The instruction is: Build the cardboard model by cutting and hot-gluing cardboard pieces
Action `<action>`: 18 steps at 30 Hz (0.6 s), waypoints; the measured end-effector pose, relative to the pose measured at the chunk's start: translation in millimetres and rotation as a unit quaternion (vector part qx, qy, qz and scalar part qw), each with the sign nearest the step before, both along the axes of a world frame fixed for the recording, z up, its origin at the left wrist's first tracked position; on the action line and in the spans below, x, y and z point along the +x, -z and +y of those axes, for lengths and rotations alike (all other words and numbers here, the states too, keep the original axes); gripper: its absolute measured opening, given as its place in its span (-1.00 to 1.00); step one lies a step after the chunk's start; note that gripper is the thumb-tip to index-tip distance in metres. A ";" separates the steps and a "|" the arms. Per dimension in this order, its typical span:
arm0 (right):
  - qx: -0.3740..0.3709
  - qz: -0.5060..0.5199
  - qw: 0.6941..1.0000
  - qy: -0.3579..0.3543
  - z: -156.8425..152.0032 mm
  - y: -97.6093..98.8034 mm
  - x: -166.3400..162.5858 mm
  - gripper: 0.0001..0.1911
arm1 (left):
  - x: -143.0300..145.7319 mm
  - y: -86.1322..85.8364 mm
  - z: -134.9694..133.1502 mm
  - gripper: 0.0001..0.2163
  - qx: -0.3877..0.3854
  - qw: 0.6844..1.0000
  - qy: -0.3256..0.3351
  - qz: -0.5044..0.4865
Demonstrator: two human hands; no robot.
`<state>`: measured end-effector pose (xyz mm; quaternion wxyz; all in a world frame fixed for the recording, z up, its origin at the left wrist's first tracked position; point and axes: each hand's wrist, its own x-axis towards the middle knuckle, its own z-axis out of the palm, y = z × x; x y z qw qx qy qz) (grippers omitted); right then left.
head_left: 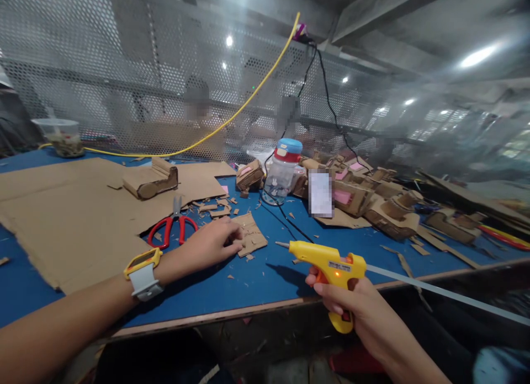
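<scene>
In my right hand I grip a yellow hot glue gun by its handle, its nozzle pointing left above the blue table. A small orange light glows on its side, and a long pale glue stick sticks out of its back. My left hand, with a yellow-cased watch on the wrist, lies at a small square piece of cardboard. Its fingers are curled at the piece's left edge; the fingertips are partly hidden. Red-handled scissors lie beside that hand, blades pointing away.
A large cardboard sheet covers the left, with an L-shaped cardboard part on it. A clear bottle with blue lid stands mid-table. Cardboard assemblies crowd the right. A black cable crosses the table; a plastic tub stands far left.
</scene>
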<state>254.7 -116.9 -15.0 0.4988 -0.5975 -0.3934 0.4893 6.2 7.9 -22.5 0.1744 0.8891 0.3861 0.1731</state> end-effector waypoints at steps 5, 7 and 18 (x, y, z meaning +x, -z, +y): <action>-0.005 -0.003 1.000 -0.001 2.2 3.9 4.3 -0.69 | -2.2 -1.6 -3.9 -0.83 0.030 0.999 -0.001 0.019; -0.003 -0.002 1.000 -0.004 3.0 6.0 6.5 -0.71 | -3.1 -1.1 -4.1 -0.79 0.044 0.999 0.004 0.020; -0.003 0.016 1.000 -0.008 3.0 9.0 7.0 -0.69 | -2.8 -5.2 -3.8 -0.80 0.196 0.965 0.061 0.160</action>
